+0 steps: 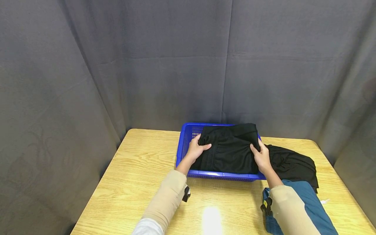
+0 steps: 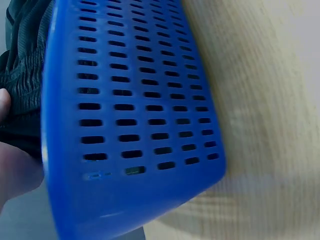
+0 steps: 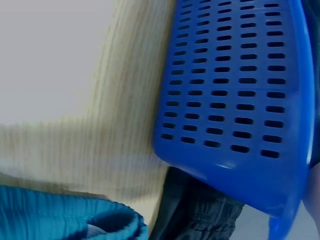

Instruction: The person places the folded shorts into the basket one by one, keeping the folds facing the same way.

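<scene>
Folded black elastic-waist pants [image 1: 232, 155] lie in a blue plastic basket [image 1: 180, 148], their gathered waistband toward the left. My left hand [image 1: 195, 150] holds the waistband end, thumb on top and fingers at the far side. At the opposite end, my right hand [image 1: 261, 157] grips the folded edge, its thumb over the cloth. Part of the left hand [image 2: 17, 167] shows beyond the basket's slotted wall [image 2: 140, 115] in the left wrist view. Only a sliver of the right hand [image 3: 314, 192] appears in the right wrist view. The fingertips under the cloth are hidden.
Another black garment [image 1: 293, 163] lies right of the basket on the wooden table [image 1: 132, 176]. Nearer me, a teal garment with a gathered waist [image 1: 312, 202] lies partly beneath my right forearm. Grey curtains [image 1: 176, 65] stand behind the table and along both sides.
</scene>
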The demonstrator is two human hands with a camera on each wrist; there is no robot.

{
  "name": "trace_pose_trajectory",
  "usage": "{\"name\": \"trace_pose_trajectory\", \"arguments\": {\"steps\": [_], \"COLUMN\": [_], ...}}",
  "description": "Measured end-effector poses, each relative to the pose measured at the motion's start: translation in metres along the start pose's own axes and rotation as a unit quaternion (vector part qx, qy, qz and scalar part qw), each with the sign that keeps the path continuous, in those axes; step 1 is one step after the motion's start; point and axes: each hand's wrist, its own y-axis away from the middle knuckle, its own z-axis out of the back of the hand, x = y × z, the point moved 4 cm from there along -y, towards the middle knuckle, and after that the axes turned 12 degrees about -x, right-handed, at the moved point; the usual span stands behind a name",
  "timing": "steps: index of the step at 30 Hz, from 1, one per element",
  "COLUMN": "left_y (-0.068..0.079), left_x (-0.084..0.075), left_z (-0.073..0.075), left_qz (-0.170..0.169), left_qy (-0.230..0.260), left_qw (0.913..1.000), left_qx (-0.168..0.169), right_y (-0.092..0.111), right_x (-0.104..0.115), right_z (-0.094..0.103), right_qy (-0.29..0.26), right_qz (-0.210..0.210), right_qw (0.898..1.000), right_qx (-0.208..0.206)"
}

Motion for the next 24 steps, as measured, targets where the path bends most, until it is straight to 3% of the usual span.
{"name": "trace_pose_trajectory", "arguments": {"steps": [2, 5, 8, 12, 15, 24], "left_y": [-0.002, 0.014, 0.027, 0.029, 0.024, 0.023], "left_x": [0.011, -0.029, -0.063, -0.060, -0.041, -0.035], "left_z": [-0.003, 0.006, 0.015, 0.016, 0.011, 0.009], "left_qz": [0.021, 0.066, 0.079, 0.083, 0.075, 0.092], "left_qy": [0.011, 0.009, 0.022, 0.034, 0.031, 0.002], "left_qw": [0.9997, 0.9978, 0.9966, 0.9960, 0.9967, 0.9957], "left_qx": [0.000, 0.004, 0.003, 0.002, -0.005, -0.013], "right_y": [0.001, 0.003, 0.004, 0.005, 0.006, 0.003], "right_x": [-0.004, -0.009, -0.011, -0.010, -0.009, -0.013], "right_z": [0.000, 0.000, 0.000, -0.001, -0.002, -0.002], "right_qy": [0.005, 0.011, 0.010, 0.007, 0.013, 0.027], "right_qz": [-0.002, 0.000, 0.000, -0.003, -0.004, -0.023], "right_qw": [1.000, 1.000, 1.000, 1.000, 1.000, 0.999], "right_qx": [-0.006, -0.019, -0.026, -0.026, -0.021, 0.007]}}
